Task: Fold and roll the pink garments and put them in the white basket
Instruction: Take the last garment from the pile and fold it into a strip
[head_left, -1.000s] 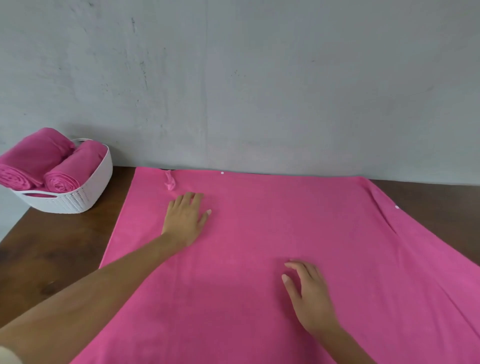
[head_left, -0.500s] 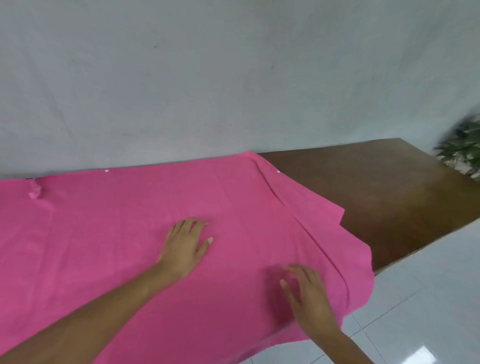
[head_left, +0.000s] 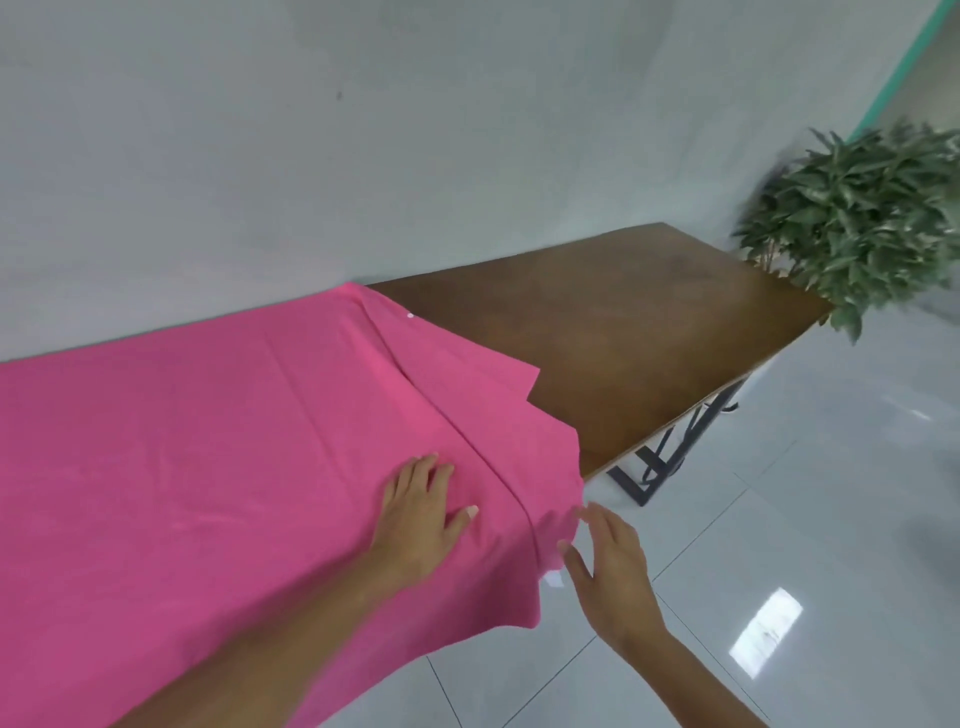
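Observation:
A large pink garment (head_left: 208, 457) lies spread flat over the left part of the wooden table (head_left: 623, 332), and its near right corner hangs over the table's front edge. My left hand (head_left: 421, 514) rests flat on the cloth near that corner, fingers straight. Just off the hanging corner is my right hand (head_left: 608, 566), with its fingers spread and straight, close to the cloth's edge and holding nothing. A folded flap with a small white button (head_left: 410, 315) runs along the garment's right side. The white basket is out of view.
The right half of the table is bare brown wood. A green potted plant (head_left: 862, 223) stands past the table's far right end. Black metal table legs (head_left: 670, 452) and a glossy tiled floor (head_left: 779, 519) lie to the right of me. A grey wall runs behind the table.
The view has swung right, so the basket with its pink rolls has left the frame. Both hands slid right along the garment. My right hand has come off the cloth, past its hanging corner.

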